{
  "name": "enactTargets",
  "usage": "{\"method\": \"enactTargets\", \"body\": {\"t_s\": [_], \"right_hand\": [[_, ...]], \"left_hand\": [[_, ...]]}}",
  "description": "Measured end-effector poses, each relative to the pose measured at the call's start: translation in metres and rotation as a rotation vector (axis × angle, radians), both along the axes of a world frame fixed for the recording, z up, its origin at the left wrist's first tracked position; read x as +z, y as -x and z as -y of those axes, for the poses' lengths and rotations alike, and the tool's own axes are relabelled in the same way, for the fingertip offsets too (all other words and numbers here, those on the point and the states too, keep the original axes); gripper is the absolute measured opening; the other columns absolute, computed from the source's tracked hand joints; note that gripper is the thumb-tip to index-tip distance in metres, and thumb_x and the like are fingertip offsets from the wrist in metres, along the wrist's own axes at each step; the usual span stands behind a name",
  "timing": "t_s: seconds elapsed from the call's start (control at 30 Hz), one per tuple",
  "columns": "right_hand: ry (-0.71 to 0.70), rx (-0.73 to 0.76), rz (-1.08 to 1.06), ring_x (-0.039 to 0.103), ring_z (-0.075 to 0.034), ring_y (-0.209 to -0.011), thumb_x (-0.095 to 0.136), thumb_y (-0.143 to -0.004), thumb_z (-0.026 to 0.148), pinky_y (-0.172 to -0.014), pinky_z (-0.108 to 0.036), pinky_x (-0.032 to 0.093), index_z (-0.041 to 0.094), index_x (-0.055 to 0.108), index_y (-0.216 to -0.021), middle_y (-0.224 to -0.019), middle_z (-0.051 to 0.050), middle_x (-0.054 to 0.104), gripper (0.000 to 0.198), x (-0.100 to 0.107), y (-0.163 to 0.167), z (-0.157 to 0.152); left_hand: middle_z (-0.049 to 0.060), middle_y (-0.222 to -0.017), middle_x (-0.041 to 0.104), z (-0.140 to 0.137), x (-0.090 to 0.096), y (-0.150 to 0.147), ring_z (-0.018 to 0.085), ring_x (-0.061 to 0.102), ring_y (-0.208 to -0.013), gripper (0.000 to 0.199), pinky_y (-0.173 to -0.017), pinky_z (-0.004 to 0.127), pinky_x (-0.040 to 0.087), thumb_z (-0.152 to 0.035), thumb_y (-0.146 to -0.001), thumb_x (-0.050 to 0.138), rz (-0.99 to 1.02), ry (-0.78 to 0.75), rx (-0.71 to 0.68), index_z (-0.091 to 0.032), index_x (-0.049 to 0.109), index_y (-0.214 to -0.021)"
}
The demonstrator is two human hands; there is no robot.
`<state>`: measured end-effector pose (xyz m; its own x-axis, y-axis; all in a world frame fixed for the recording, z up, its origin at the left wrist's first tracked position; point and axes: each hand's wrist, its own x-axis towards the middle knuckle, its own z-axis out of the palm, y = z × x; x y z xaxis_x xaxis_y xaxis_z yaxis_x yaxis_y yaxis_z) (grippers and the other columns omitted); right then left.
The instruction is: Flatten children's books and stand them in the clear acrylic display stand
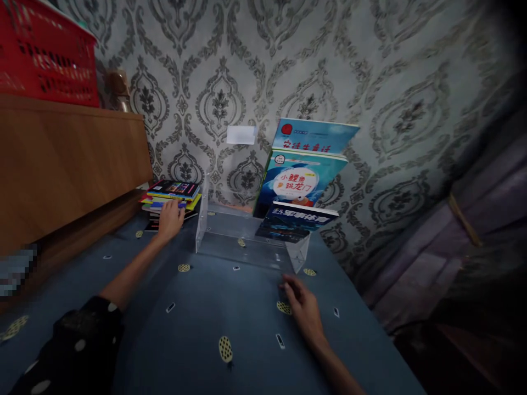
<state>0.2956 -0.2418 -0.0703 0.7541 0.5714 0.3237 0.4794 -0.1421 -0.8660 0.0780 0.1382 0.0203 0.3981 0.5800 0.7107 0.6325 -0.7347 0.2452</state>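
My left hand [169, 220] is at the front of a stack of books [175, 189] on the left, its fingers closed at the edge of a blue-edged book in the pile; the fingertips are partly hidden. A clear acrylic book rack [200, 225] stands in the middle of the table. At its right end lean a dark-blue book [296, 220], a turquoise picture book [304, 178] behind it and a light-blue book [315, 134] at the back. In front of the rack's right end, my right hand [302, 307] hovers low with loosely curled fingers, holding nothing visible.
A blue patterned cloth covers the table [197, 329]. Along the left runs a wooden cabinet [74, 164] with a red basket [49, 60] on top. Patterned wallpaper stands behind, with a white label [241, 135]. A curtain [436, 247] hangs at right.
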Motion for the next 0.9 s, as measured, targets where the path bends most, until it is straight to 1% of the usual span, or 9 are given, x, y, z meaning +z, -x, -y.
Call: {"method": "enactTargets", "body": {"t_s": [0.1, 0.17, 0.2, 0.33, 0.43, 0.57, 0.7, 0.8, 0.9], "right_hand": [[0.051, 0.032, -0.015, 0.073, -0.027, -0.086, 0.052, -0.084, 0.057, -0.079, -0.039, 0.058, 0.018, 0.071, -0.104, -0.097, -0.011, 0.076, 0.048, -0.001, -0.001, -0.001], [0.070, 0.034, -0.011, 0.073, -0.027, -0.086, 0.053, -0.083, 0.058, -0.077, -0.038, 0.058, 0.018, 0.072, -0.103, -0.094, -0.011, 0.076, 0.048, 0.002, -0.001, 0.000], [0.075, 0.032, -0.012, 0.073, -0.027, -0.085, 0.053, -0.083, 0.059, -0.077, -0.038, 0.059, 0.019, 0.072, -0.102, -0.094, -0.011, 0.076, 0.049, 0.003, -0.002, 0.000], [0.101, 0.020, -0.016, 0.074, -0.027, -0.085, 0.053, -0.082, 0.061, -0.075, -0.037, 0.059, 0.019, 0.073, -0.100, -0.092, -0.011, 0.076, 0.050, 0.006, -0.003, 0.001], [0.134, 0.031, -0.012, 0.073, -0.027, -0.084, 0.052, -0.082, 0.061, -0.074, -0.036, 0.059, 0.019, 0.073, -0.100, -0.088, -0.010, 0.076, 0.050, 0.009, -0.002, 0.002], [0.170, 0.044, 0.018, 0.073, -0.027, -0.086, 0.051, -0.084, 0.059, -0.078, -0.037, 0.059, 0.019, 0.073, -0.100, -0.090, -0.010, 0.076, 0.048, 0.015, 0.000, 0.004], [0.173, 0.072, 0.028, 0.073, -0.028, -0.084, 0.052, -0.085, 0.059, -0.074, -0.037, 0.059, 0.020, 0.074, -0.100, -0.088, -0.010, 0.076, 0.048, 0.017, 0.000, 0.004], [0.151, 0.068, 0.029, 0.073, -0.028, -0.082, 0.053, -0.084, 0.061, -0.073, -0.037, 0.060, 0.021, 0.074, -0.098, -0.087, -0.010, 0.076, 0.048, 0.016, -0.001, 0.004], [0.142, 0.067, 0.026, 0.073, -0.028, -0.083, 0.054, -0.084, 0.061, -0.075, -0.038, 0.060, 0.022, 0.075, -0.098, -0.089, -0.010, 0.076, 0.046, 0.014, -0.001, 0.003]], "left_hand": [[0.023, -0.141, 0.054, -0.031, 0.008, -0.015, 0.036, 0.041, -0.138, 0.049, -0.112, 0.051, 0.033, -0.034, -0.094, 0.049, -0.192, -0.014, 0.025, -0.007, 0.049, -0.135], [0.022, -0.150, 0.046, -0.046, 0.014, -0.028, 0.037, 0.032, -0.145, 0.059, -0.115, 0.055, 0.026, -0.040, -0.094, 0.050, -0.296, -0.036, 0.012, -0.009, 0.042, -0.143], [0.020, -0.152, 0.045, -0.052, 0.018, -0.033, 0.036, 0.030, -0.146, 0.062, -0.116, 0.057, 0.023, -0.043, -0.094, 0.050, -0.342, -0.042, 0.001, -0.011, 0.040, -0.146], [0.018, -0.149, 0.050, -0.066, 0.026, -0.047, 0.036, 0.035, -0.145, 0.067, -0.115, 0.059, 0.021, -0.051, -0.094, 0.050, -0.495, 0.003, -0.012, -0.017, 0.037, -0.151], [0.020, -0.145, 0.054, -0.071, 0.029, -0.042, 0.037, 0.041, -0.141, 0.071, -0.113, 0.060, 0.022, -0.055, -0.095, 0.048, -0.534, 0.024, 0.004, -0.016, 0.035, -0.152], [0.022, -0.142, 0.056, -0.075, 0.033, -0.020, 0.036, 0.046, -0.136, 0.070, -0.111, 0.059, 0.023, -0.059, -0.096, 0.044, -0.536, 0.010, 0.032, -0.016, 0.036, -0.150], [0.020, -0.143, 0.056, -0.078, 0.036, -0.002, 0.035, 0.046, -0.136, 0.063, -0.111, 0.058, 0.024, -0.054, -0.095, 0.051, -0.573, -0.020, 0.016, -0.018, 0.042, -0.146], [0.018, -0.138, 0.060, -0.076, 0.038, 0.000, 0.034, 0.050, -0.133, 0.053, -0.107, 0.053, 0.031, -0.048, -0.095, 0.054, -0.589, -0.034, -0.008, -0.018, 0.049, -0.139], [0.015, -0.128, 0.066, -0.074, 0.043, -0.007, 0.033, 0.055, -0.125, 0.039, -0.100, 0.046, 0.038, -0.044, -0.097, 0.052, -0.587, -0.067, -0.003, -0.019, 0.059, -0.126]]}}
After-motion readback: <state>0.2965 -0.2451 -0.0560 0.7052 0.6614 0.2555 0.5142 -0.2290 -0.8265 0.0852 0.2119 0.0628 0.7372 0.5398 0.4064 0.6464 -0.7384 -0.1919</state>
